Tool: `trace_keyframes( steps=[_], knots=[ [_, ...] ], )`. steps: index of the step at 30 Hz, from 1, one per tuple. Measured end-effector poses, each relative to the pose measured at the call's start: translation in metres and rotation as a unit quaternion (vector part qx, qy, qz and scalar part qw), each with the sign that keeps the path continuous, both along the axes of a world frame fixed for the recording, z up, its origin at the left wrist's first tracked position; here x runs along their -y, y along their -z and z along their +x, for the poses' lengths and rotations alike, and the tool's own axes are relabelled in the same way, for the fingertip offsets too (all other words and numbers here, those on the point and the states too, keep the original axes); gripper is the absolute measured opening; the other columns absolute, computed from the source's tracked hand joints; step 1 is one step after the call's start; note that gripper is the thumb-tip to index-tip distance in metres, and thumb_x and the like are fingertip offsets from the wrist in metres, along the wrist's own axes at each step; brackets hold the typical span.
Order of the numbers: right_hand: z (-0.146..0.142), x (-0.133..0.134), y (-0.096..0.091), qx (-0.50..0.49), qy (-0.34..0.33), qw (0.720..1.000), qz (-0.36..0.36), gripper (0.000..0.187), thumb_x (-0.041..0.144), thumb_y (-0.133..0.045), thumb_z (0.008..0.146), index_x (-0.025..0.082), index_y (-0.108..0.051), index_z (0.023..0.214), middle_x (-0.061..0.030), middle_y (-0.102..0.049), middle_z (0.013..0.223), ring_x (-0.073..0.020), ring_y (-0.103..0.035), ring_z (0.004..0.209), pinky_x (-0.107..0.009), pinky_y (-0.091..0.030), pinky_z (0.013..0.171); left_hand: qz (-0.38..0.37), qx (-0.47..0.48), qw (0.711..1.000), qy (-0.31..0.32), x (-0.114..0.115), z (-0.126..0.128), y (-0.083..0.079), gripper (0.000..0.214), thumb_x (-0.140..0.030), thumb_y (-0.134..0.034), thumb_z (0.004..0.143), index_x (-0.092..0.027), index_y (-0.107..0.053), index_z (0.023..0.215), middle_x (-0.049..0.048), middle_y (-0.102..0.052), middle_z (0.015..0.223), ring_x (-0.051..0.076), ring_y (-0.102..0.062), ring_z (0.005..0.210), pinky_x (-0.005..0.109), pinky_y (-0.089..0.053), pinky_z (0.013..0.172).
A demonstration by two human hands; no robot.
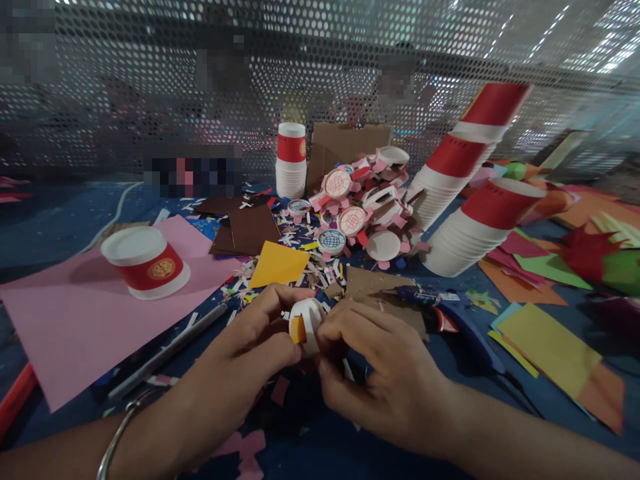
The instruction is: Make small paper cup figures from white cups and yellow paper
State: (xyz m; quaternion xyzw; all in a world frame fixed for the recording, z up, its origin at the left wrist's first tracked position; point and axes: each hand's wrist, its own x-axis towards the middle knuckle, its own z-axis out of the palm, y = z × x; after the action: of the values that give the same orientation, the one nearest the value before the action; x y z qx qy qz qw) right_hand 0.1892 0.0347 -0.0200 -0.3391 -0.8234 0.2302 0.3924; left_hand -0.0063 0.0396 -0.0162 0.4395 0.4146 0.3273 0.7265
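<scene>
A small white round piece, which looks like a cut-off paper cup bottom, is held between both hands above the table. An orange paper tab sits on its left side. My left hand pinches the piece from the left with thumb and fingers. From the right, my right hand grips its edge, its fingertips partly hidden behind the knuckles. Just beyond the hands lie a yellow paper square and scattered paper scraps. A blue glue gun lies to the right of my right hand.
Similar cup bottoms with pink tabs are heaped at the middle back. Stacked paper cups lean on the right; another stack stands upright. A red-and-white cup rests on pink paper. Coloured sheets lie at right, before a perforated metal wall.
</scene>
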Motion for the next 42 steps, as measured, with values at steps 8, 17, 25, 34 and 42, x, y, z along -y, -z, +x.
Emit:
trace_keyframes(
  steps=[8, 17, 25, 34, 42],
  knots=[
    [-0.0018, 0.0003, 0.0010, -0.003, -0.003, 1.000, 0.009, 0.017, 0.007, -0.059, 0.077, 0.020, -0.050, 0.080, 0.0021, -0.056, 0.076, -0.0117, -0.051, 0.068, -0.026, -0.040, 0.062, -0.015, 0.003, 1.000, 0.006, 0.0026, 0.0011, -0.0005, 0.044, -0.012, -0.056, 0.085, -0.034, -0.060, 0.123, -0.0028, -0.065, 0.098, 0.018, -0.054, 0.092, 0.036, -0.043, 0.095],
    [-0.0019, 0.0008, 0.0015, -0.003, -0.009, 1.000, 0.011, 0.017, 0.007, -0.061, 0.078, 0.020, -0.051, 0.080, 0.0022, -0.055, 0.077, -0.0116, -0.050, 0.069, -0.026, -0.041, 0.062, -0.010, 0.010, 1.000, 0.015, 0.0035, 0.0000, -0.0007, 0.049, -0.010, -0.056, 0.085, -0.035, -0.060, 0.127, -0.0021, -0.064, 0.097, 0.018, -0.053, 0.092, 0.034, -0.044, 0.090],
    [-0.0023, 0.0013, 0.0043, 0.004, -0.008, 1.000, 0.013, 0.017, 0.008, -0.061, 0.077, 0.020, -0.050, 0.080, 0.0016, -0.056, 0.078, -0.0122, -0.050, 0.070, -0.027, -0.039, 0.064, -0.010, 0.015, 1.000, 0.012, 0.0040, -0.0002, 0.0035, 0.053, -0.008, -0.056, 0.084, -0.034, -0.059, 0.130, -0.0021, -0.065, 0.095, 0.018, -0.055, 0.086, 0.034, -0.044, 0.093],
    [-0.0031, 0.0017, 0.0032, 0.006, -0.007, 1.000, 0.021, 0.017, 0.007, -0.062, 0.077, 0.019, -0.050, 0.078, 0.0016, -0.055, 0.077, -0.0117, -0.049, 0.070, -0.027, -0.039, 0.063, -0.005, 0.017, 1.000, 0.018, 0.0035, 0.0001, 0.0028, 0.054, -0.007, -0.055, 0.083, -0.036, -0.059, 0.129, -0.0030, -0.065, 0.101, 0.018, -0.056, 0.094, 0.032, -0.043, 0.090],
    [-0.0020, -0.0010, -0.0003, 0.008, -0.011, 1.000, 0.021, 0.015, 0.008, -0.059, 0.084, 0.021, -0.050, 0.081, 0.0018, -0.057, 0.078, -0.0121, -0.053, 0.070, -0.027, -0.042, 0.063, -0.037, 0.056, 0.998, -0.011, 0.0001, 0.0032, -0.0029, 0.045, -0.010, -0.059, 0.081, -0.030, -0.065, 0.122, 0.0003, -0.066, 0.101, 0.021, -0.058, 0.099, 0.037, -0.045, 0.093]
  ],
)
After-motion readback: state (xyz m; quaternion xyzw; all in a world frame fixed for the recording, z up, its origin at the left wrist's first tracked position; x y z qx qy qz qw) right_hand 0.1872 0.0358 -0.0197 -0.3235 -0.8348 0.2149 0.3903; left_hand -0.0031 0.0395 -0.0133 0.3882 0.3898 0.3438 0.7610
